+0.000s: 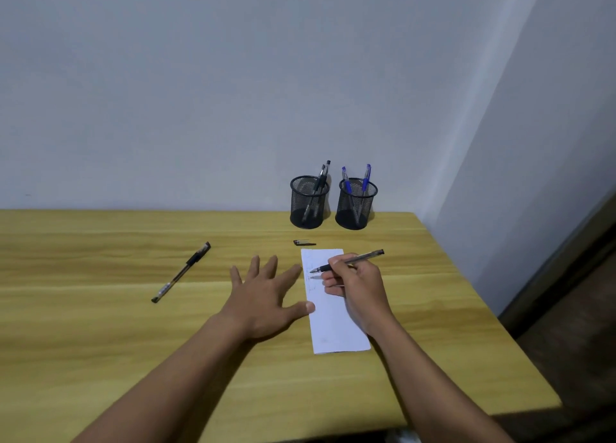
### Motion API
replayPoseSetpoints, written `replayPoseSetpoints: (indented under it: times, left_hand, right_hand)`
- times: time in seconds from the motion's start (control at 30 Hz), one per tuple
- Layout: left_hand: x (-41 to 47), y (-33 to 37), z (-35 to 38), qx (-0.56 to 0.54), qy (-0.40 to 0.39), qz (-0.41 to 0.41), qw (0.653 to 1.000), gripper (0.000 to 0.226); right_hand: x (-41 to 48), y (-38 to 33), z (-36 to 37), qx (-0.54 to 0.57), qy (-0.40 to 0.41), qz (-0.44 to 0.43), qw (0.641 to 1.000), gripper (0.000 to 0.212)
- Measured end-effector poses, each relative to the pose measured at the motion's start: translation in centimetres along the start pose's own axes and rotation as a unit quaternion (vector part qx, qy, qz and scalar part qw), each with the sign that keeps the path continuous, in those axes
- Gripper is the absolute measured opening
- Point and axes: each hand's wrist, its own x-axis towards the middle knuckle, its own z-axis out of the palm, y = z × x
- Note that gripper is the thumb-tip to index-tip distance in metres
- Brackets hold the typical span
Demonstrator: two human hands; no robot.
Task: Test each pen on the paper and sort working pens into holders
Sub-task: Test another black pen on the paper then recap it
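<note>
The right hand (358,289) was closed around an uncapped black pen (350,261), with the tip just over the upper part of the paper (333,322), where some faint scribbles already showed. The left hand (266,296) lay flat and open on the bench (100,342), its thumb and index finger touching the left edge of the paper to keep it in place; it held nothing. A cap (304,242) lay just behind the paper.

At the back stood two mesh holders. The left holder (308,205) had two black pens in it, and the right holder (355,209) had two blue ones. So, in my judgement, four pens were already tested and sorted. The pen in hand was being tested now, and it needed its cap back afterwards. One more capped pen (181,272) lay well apart to the left, not yet tested.
</note>
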Motion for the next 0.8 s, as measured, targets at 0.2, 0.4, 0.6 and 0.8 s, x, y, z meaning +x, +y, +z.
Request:
replayPoseSetpoints:
  times: [0.2,0.4,0.6,0.8]
  left_hand:
    - [0.2,0.0,0.3,0.026,-0.007,-0.019,0.999,0.086]
    - [0.3,-0.1,0.6,0.032,-0.003,-0.022,0.999,0.088]
    - [0.2,-0.2,0.7,0.028,-0.001,-0.018,0.999,0.087]
    - [0.3,-0.3,0.8,0.023,0.000,-0.016,1.000,0.087]
  right_hand:
    - [0.0,-0.3,-0.1,-0.031,-0.016,-0.001,0.999,0.015]
    - [-1.1,0.1,-0.4,-0.171,-0.045,-0.036,0.984,0.017]
    - [-1.1,0.7,-0.1,-0.204,-0.029,-0.037,0.978,0.015]
    - [-0.9,1.0,-0.3,-0.241,-0.026,-0.046,0.969,0.016]
